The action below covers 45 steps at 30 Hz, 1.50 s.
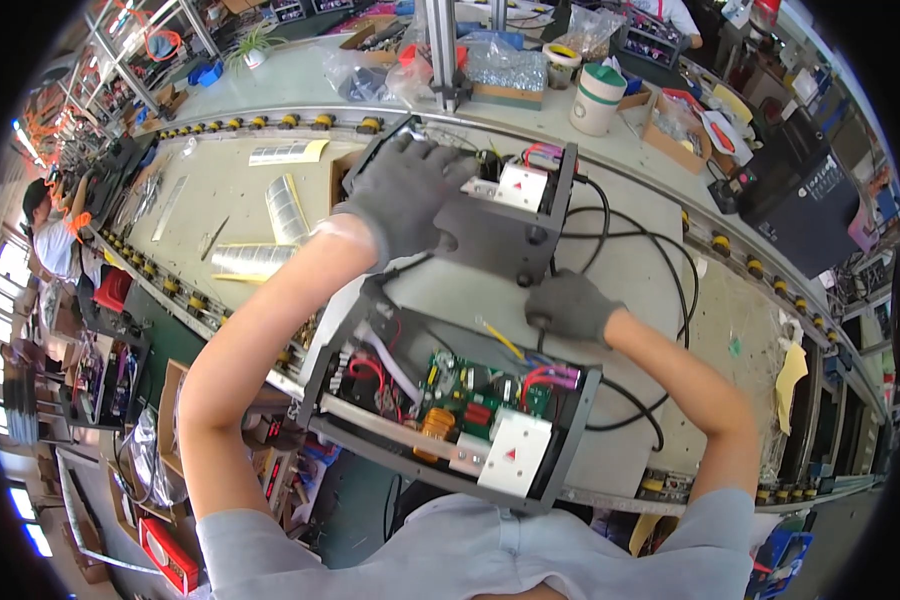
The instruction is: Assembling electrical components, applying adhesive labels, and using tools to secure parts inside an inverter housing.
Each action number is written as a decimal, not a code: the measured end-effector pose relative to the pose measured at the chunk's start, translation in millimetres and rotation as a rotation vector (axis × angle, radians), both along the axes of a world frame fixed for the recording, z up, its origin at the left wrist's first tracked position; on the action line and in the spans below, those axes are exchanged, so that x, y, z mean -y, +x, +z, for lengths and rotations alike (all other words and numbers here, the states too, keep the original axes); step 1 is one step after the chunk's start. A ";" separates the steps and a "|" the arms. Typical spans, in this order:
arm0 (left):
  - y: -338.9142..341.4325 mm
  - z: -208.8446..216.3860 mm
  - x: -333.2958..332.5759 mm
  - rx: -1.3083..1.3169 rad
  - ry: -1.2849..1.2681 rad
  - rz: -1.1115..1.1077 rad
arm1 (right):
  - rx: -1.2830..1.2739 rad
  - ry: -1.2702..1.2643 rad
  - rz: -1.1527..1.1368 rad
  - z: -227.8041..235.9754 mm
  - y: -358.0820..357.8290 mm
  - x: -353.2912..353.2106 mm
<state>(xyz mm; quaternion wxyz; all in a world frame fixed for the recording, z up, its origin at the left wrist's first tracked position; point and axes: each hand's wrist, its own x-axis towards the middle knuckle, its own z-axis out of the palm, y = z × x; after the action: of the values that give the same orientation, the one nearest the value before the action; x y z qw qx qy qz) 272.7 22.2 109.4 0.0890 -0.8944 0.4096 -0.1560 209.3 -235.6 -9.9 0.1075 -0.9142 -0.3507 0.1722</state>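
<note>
Nearest the camera is the wearer's grey shirt (510, 545); just ahead, the near housing (400, 446) lies open side up on the pale worktop (210, 185), apparently so its insides can be reached. From the left, the gloved left hand (407, 195) drapes over the far housing (485, 235), fingers slightly spread, probably steadying it; whether they grip is hidden. Right of it, the gloved right hand (575, 307) is curled by that housing's near corner; I cannot tell if it pinches anything. Black cables (607, 215) trail rightward, seemingly clear of both openings.

The near housing is a dark, tilted box: red wires (368, 370) at left, a green circuit board (460, 385) and copper-coloured coil (436, 425) mid-way, a white plate (515, 452) with a red mark at right. The far one bears a similar white plate.
</note>
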 end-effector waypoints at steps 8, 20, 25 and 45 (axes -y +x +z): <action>46.2 -25.7 10.8 -0.393 -0.181 0.017 | 0.494 -0.421 -0.092 -8.1 21.6 139.6; 78.3 9.5 -6.3 -0.362 -0.126 0.242 | 0.835 0.095 -0.299 -40.9 79.9 5.3; 84.4 24.5 -5.2 -0.356 -0.110 0.298 | 0.394 0.045 -0.158 -32.9 76.4 2.2; 17.9 -7.1 86.0 -0.566 -0.517 -0.177 | 0.473 0.042 -0.485 47.4 -144.1 146.7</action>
<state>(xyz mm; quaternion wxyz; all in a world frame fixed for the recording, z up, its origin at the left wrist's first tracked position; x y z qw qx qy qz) 290.6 -63.9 102.3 -0.2697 -0.8562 0.4406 -0.0083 65.2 -382.3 37.5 0.0797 -0.9832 -0.1418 -0.0825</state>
